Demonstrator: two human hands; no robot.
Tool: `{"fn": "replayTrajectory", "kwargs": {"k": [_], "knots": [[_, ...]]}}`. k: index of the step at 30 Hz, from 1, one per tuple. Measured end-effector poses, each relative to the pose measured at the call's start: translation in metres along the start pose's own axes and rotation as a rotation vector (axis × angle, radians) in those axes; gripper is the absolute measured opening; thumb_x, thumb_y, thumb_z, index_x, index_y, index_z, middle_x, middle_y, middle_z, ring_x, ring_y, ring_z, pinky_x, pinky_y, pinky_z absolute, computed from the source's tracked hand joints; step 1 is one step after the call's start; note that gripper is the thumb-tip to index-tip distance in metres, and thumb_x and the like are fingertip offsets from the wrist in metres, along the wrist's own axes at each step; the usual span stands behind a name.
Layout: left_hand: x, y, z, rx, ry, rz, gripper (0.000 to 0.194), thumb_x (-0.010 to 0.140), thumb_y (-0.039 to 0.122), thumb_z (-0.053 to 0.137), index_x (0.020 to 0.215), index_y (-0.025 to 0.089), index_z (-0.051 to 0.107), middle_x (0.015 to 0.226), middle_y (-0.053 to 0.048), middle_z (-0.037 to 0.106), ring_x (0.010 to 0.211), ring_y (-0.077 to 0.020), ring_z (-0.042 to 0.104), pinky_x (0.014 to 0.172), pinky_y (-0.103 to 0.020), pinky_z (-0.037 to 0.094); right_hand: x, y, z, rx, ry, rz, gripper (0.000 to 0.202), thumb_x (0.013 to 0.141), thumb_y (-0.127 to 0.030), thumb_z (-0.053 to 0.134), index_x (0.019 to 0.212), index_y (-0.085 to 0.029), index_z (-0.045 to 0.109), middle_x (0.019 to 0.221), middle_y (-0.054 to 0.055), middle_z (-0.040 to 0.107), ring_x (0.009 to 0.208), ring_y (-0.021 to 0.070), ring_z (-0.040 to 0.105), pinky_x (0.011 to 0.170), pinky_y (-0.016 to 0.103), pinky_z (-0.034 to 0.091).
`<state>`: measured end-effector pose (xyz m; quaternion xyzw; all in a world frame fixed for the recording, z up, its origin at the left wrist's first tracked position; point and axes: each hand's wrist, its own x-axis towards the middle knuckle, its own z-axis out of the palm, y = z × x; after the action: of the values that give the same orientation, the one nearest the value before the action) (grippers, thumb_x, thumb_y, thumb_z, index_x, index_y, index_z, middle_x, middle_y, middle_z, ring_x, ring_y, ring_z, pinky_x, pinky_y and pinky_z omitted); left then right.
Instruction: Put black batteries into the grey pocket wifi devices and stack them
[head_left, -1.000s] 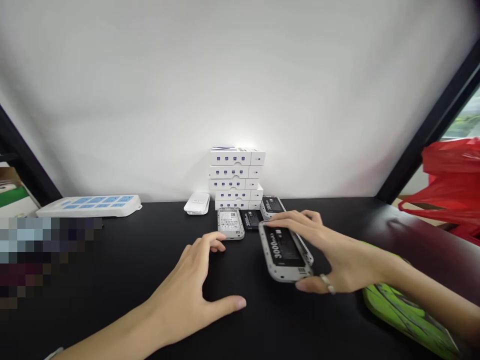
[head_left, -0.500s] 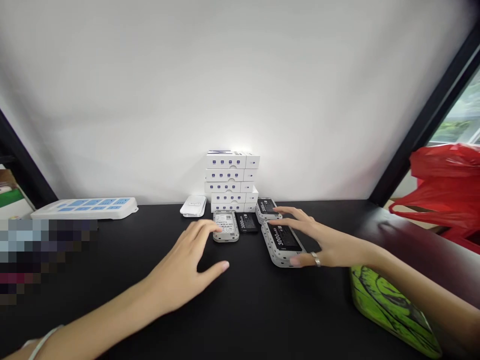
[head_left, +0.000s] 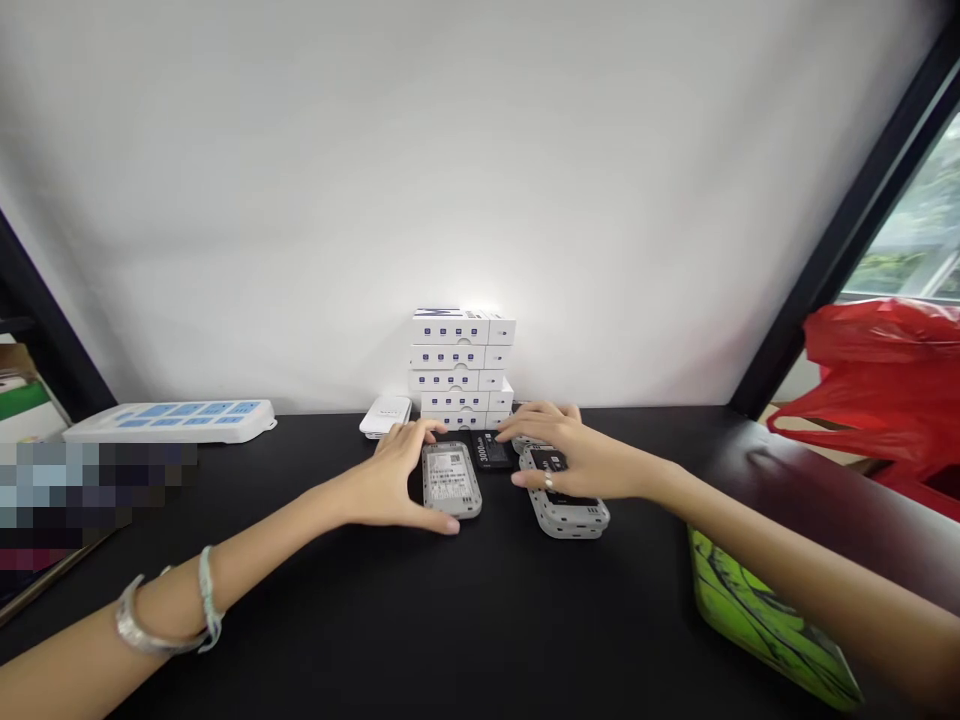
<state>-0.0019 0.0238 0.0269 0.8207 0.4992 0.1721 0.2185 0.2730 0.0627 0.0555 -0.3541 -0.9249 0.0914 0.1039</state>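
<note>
My left hand (head_left: 390,470) curves around an open-backed handheld device (head_left: 451,480), fingers at its far end and thumb at its near end. A white printed label shows in its bare battery bay. Just right of it lies a loose black battery (head_left: 490,450) marked 3000mAh. My right hand (head_left: 570,450) reaches over a stack of similar open-backed devices (head_left: 570,518), its fingers spread toward the battery; a battery sits in the top one. Behind that hand, another device is mostly hidden.
Several white boxes (head_left: 457,380) are stacked against the wall, with white covers (head_left: 385,415) to their left. A power strip (head_left: 172,422) is at the far left. At right are a green patterned item (head_left: 765,610) and red plastic bags (head_left: 885,380).
The labelled device has come nearer to me, with my left hand closing around its ends. My right hand has moved left from the stack's right side toward the loose battery.
</note>
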Motion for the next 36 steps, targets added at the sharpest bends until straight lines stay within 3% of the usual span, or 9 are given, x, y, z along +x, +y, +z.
{"fn": "replayTrajectory", "kwargs": {"k": [2, 7, 10, 13, 22, 26, 30, 33, 36], "knots": [[-0.015, 0.005, 0.005, -0.014, -0.024, -0.006, 0.104, 0.055, 0.064, 0.082, 0.136, 0.029, 0.027, 0.141, -0.013, 0.034, 0.135, -0.0401, 0.030, 0.107, -0.059, 0.035, 0.019, -0.001, 0.002, -0.094, -0.087, 0.018, 0.057, 0.083, -0.058, 0.054, 0.127, -0.022, 0.057, 0.129, 0.014, 0.056, 0.121, 0.0374, 0.043, 0.102, 0.057, 0.030], [-0.042, 0.015, 0.016, -0.092, -0.055, -0.034, 0.105, 0.053, 0.060, 0.085, 0.136, 0.036, 0.024, 0.138, -0.009, 0.036, 0.130, -0.0402, 0.035, 0.103, -0.061, 0.038, 0.048, -0.007, 0.010, -0.207, -0.179, 0.003, 0.045, 0.077, -0.041, 0.060, 0.116, -0.018, 0.063, 0.122, 0.017, 0.058, 0.123, 0.0423, 0.040, 0.105, 0.063, 0.020], [-0.045, 0.016, 0.022, -0.151, -0.002, -0.023, 0.103, 0.050, 0.056, 0.088, 0.133, 0.037, 0.029, 0.133, -0.008, 0.041, 0.126, -0.0402, 0.038, 0.100, -0.061, 0.039, 0.050, -0.007, 0.010, -0.201, -0.226, 0.060, 0.048, 0.071, -0.048, 0.064, 0.108, -0.018, 0.065, 0.119, 0.017, 0.056, 0.122, 0.0439, 0.039, 0.104, 0.063, 0.023], [-0.045, 0.015, 0.026, -0.178, 0.073, -0.005, 0.102, 0.049, 0.055, 0.089, 0.132, 0.036, 0.032, 0.132, -0.007, 0.043, 0.124, -0.0405, 0.040, 0.098, -0.060, 0.041, 0.048, -0.004, 0.008, -0.181, -0.254, 0.127, 0.058, 0.068, -0.057, 0.066, 0.110, -0.018, 0.062, 0.119, 0.017, 0.053, 0.117, 0.0436, 0.041, 0.098, 0.059, 0.034], [-0.045, 0.010, 0.023, -0.158, -0.003, 0.042, 0.101, 0.055, 0.052, 0.087, 0.135, 0.035, 0.027, 0.135, -0.010, 0.039, 0.128, -0.0427, 0.036, 0.099, -0.064, 0.040, 0.048, 0.000, 0.009, -0.109, -0.210, 0.140, 0.067, 0.064, -0.062, 0.067, 0.115, -0.019, 0.057, 0.125, 0.015, 0.053, 0.116, 0.0396, 0.043, 0.096, 0.053, 0.036], [-0.045, 0.006, 0.026, -0.157, 0.017, 0.068, 0.102, 0.053, 0.052, 0.087, 0.134, 0.035, 0.027, 0.136, -0.010, 0.039, 0.128, -0.0425, 0.036, 0.100, -0.064, 0.040, 0.047, -0.004, 0.013, -0.101, -0.131, 0.083, 0.058, 0.066, -0.053, 0.067, 0.112, -0.019, 0.055, 0.114, 0.011, 0.061, 0.108, 0.0340, 0.049, 0.100, 0.051, 0.032], [-0.045, 0.006, 0.032, -0.200, 0.096, 0.051, 0.109, 0.048, 0.053, 0.089, 0.135, 0.033, 0.027, 0.132, -0.011, 0.041, 0.126, -0.0427, 0.038, 0.099, -0.065, 0.039, 0.045, -0.018, 0.011, -0.092, -0.031, 0.112, 0.066, 0.067, -0.047, 0.066, 0.121, -0.016, 0.049, 0.118, 0.014, 0.058, 0.112, 0.0371, 0.044, 0.092, 0.049, 0.039], [-0.044, 0.006, 0.035, -0.244, 0.158, -0.002, 0.114, 0.046, 0.055, 0.090, 0.136, 0.033, 0.024, 0.131, -0.012, 0.042, 0.125, -0.0420, 0.040, 0.098, -0.066, 0.038, 0.041, -0.035, 0.010, -0.004, -0.063, 0.101, 0.083, 0.065, -0.050, 0.069, 0.135, -0.014, 0.043, 0.123, 0.015, 0.056, 0.116, 0.0377, 0.040, 0.091, 0.049, 0.041], [-0.043, 0.004, 0.035, -0.260, 0.173, -0.013, 0.116, 0.047, 0.056, 0.089, 0.137, 0.033, 0.020, 0.132, -0.012, 0.040, 0.128, -0.0413, 0.037, 0.101, -0.066, 0.036, 0.037, -0.052, 0.015, 0.045, -0.158, 0.043, 0.086, 0.063, -0.051, 0.072, 0.136, -0.013, 0.047, 0.123, 0.014, 0.054, 0.112, 0.0368, 0.041, 0.092, 0.050, 0.042]]}}
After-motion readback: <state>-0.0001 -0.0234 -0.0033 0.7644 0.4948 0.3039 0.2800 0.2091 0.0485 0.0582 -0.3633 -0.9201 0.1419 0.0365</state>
